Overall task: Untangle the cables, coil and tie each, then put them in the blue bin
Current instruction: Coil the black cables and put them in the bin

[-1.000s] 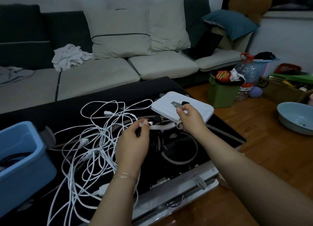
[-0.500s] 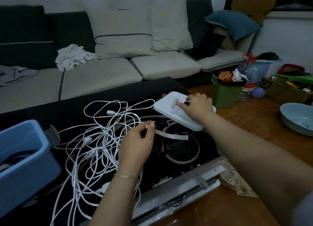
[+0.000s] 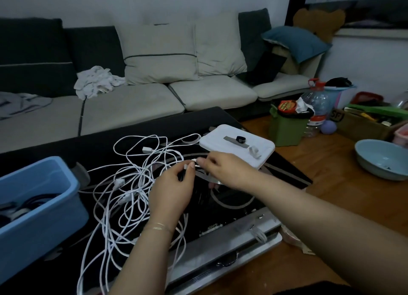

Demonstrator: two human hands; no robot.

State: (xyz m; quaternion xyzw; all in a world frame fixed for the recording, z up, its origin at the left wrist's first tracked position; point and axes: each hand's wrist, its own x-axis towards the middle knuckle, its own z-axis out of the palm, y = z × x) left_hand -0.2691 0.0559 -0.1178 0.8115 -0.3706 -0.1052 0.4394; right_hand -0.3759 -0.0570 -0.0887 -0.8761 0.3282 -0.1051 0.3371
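At nine o'clock in my head view sits the blue bin point(image 3: 42, 208), its near wall facing me; dark coiled cables already lie inside, so I judge part of the job done.

Moving right, a loose tangle of white cables point(image 3: 130, 184) sprawls over the black glass table point(image 3: 154, 126), untied and not yet coiled.

At the centre, my left hand point(image 3: 172, 193) curls over a dark coiled cable point(image 3: 198, 197), thumb and forefinger pinching a pale strap-like cable tie point(image 3: 194, 162) at its top.

What has changed: half a second ago my right hand point(image 3: 225, 168) was stretched out to one o'clock, resting on the white lid point(image 3: 238, 146). It has come back and now meets the left hand, fingertips pinching the same tie end. The two hands touch at the fingertips. I cannot tell whether the right hand brought anything back. I read this as the tying step on the dark coil being under way; the white cables wait.

On the white lid, at one o'clock, lie a grey strip, a small black ring-shaped item point(image 3: 241, 139) and a curled pale tie point(image 3: 255, 151).

Further right on the wooden floor stand a green box point(image 3: 287, 129), a clear water bottle point(image 3: 315, 109) with a red label too small to read, and a cardboard box point(image 3: 362, 126) printed "SF". At three o'clock sits a pale blue bowl point(image 3: 382, 160).
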